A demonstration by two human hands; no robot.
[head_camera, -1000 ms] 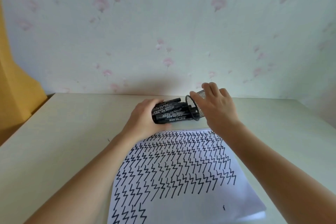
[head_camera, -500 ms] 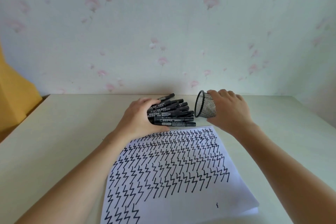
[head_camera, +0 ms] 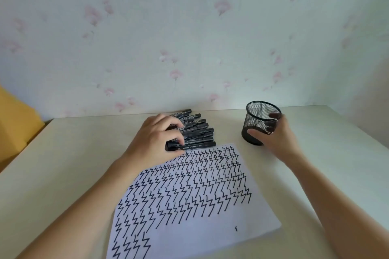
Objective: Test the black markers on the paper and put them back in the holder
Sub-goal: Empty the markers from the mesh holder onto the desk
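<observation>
- Head view: the black markers point(head_camera: 195, 132) lie side by side in a row on the cream table point(head_camera: 63, 164), just beyond the far edge of the paper point(head_camera: 189, 206).
- The left hand point(head_camera: 155, 139) rests over the near ends of the markers, fingers bent down onto them; whether any one is actually pinched is hard to tell.
- The right hand point(head_camera: 277, 134) grips the black mesh pen holder point(head_camera: 261, 122), thumb on the near wall, fingers wrapped behind it.
- The holder stands upright on the table, right of the markers and apart from them.
- The paper bears rows of black zigzag strokes.
- Floral wallpaper point(head_camera: 189, 27) is behind.
</observation>
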